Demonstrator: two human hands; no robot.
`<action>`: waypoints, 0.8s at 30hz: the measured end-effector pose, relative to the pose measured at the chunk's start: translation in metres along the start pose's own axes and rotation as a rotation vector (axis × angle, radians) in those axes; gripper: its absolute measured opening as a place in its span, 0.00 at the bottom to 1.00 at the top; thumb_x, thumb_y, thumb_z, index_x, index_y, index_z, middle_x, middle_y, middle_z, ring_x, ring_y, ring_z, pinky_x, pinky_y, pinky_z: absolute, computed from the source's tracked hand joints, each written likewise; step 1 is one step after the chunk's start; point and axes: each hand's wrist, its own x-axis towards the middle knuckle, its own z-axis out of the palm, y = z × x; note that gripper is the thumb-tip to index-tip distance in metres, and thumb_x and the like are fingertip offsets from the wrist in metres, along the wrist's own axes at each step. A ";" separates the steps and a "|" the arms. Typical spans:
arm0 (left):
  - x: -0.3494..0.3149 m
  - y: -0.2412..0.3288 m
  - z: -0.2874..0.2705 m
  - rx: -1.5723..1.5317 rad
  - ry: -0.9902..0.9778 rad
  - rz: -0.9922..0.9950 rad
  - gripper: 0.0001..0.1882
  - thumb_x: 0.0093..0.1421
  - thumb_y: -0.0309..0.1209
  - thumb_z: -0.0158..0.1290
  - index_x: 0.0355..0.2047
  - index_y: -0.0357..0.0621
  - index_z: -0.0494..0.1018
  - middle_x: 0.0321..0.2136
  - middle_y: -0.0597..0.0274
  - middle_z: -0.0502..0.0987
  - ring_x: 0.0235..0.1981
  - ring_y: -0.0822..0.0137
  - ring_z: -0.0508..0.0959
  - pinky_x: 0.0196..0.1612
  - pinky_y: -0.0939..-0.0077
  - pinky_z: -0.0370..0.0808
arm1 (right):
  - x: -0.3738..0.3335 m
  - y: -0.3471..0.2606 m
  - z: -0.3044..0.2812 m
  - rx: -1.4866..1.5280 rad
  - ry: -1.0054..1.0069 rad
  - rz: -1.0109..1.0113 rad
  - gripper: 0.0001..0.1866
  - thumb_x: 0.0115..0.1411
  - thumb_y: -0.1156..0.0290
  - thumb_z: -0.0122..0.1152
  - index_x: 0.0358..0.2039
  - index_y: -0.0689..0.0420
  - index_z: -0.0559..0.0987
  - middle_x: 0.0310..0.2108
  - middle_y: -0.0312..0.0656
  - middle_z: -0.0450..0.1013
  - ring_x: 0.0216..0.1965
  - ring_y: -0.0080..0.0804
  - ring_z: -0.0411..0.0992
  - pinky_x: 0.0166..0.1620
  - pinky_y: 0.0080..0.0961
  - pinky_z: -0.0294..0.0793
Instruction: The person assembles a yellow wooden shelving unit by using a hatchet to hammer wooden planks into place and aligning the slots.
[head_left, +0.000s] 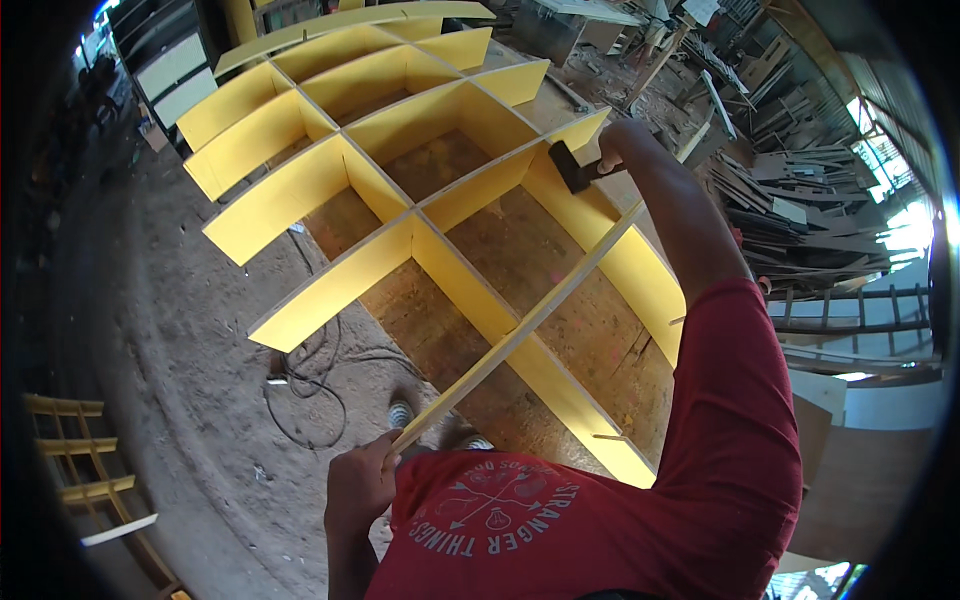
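Note:
A lattice of yellow boards [290, 285] stands on edge, slotted crosswise into one another, over a brown wooden tabletop [430, 340]. My left hand [358, 482] grips the near end of a long yellow board [470, 378], which lies across two lengthwise boards where they meet it. My right hand [622, 148] is closed round the handle of a hammer with a dark, blocky head [570, 167]. That head hangs over the lattice near its right side, beyond the board's far end. Narrow notches [608, 436] show in the near ends of the lengthwise boards.
A black cable [325, 385] lies coiled on the dusty floor left of the table. Scrap wood [800, 205] is piled at the right. Another slatted frame [85, 445] is at the lower left. A grey-topped box or bench [545, 30] stands at the back.

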 end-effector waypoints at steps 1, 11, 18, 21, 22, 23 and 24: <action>-0.001 0.001 -0.002 0.002 -0.001 -0.009 0.19 0.65 0.30 0.58 0.55 0.43 0.82 0.33 0.41 0.85 0.34 0.42 0.86 0.38 0.49 0.81 | -0.002 -0.003 -0.001 0.059 0.031 0.024 0.37 0.51 0.38 0.81 0.55 0.48 0.88 0.54 0.43 0.84 0.55 0.46 0.82 0.60 0.46 0.79; 0.015 0.013 -0.021 0.051 -0.103 -0.008 0.21 0.62 0.30 0.59 0.55 0.47 0.84 0.27 0.43 0.83 0.29 0.43 0.85 0.34 0.51 0.81 | -0.042 0.053 0.031 0.108 -0.009 0.010 0.28 0.62 0.44 0.74 0.53 0.51 0.88 0.36 0.43 0.87 0.39 0.41 0.86 0.45 0.41 0.84; 0.020 0.017 -0.020 0.070 -0.168 -0.013 0.25 0.57 0.31 0.65 0.57 0.44 0.83 0.32 0.38 0.83 0.36 0.40 0.87 0.38 0.54 0.81 | -0.102 0.158 0.068 0.539 0.777 0.039 0.22 0.74 0.48 0.61 0.51 0.54 0.87 0.37 0.47 0.85 0.40 0.48 0.84 0.46 0.50 0.79; 0.017 0.019 -0.018 0.065 -0.129 -0.020 0.23 0.58 0.28 0.65 0.55 0.44 0.84 0.34 0.39 0.84 0.37 0.40 0.86 0.40 0.54 0.82 | -0.085 0.159 0.054 0.582 0.793 0.232 0.21 0.74 0.50 0.59 0.51 0.52 0.87 0.43 0.48 0.86 0.46 0.47 0.85 0.50 0.51 0.81; 0.015 0.021 -0.018 0.073 -0.120 -0.049 0.24 0.57 0.28 0.65 0.56 0.45 0.84 0.35 0.39 0.84 0.38 0.40 0.86 0.41 0.54 0.82 | -0.077 0.142 0.044 0.603 0.751 0.280 0.20 0.73 0.52 0.59 0.52 0.53 0.87 0.45 0.48 0.86 0.49 0.47 0.84 0.51 0.50 0.81; 0.014 0.022 -0.018 0.080 -0.112 -0.070 0.25 0.57 0.29 0.65 0.57 0.46 0.83 0.35 0.39 0.84 0.39 0.39 0.86 0.42 0.54 0.82 | -0.070 0.128 0.042 0.623 0.709 0.336 0.20 0.72 0.54 0.59 0.54 0.53 0.87 0.47 0.49 0.86 0.52 0.47 0.84 0.53 0.50 0.82; 0.015 0.024 -0.019 0.091 -0.101 -0.044 0.25 0.57 0.29 0.65 0.57 0.46 0.83 0.35 0.39 0.84 0.39 0.39 0.86 0.42 0.54 0.82 | -0.047 0.126 0.050 0.634 0.648 0.336 0.20 0.68 0.59 0.62 0.55 0.53 0.86 0.53 0.48 0.85 0.56 0.48 0.83 0.55 0.50 0.82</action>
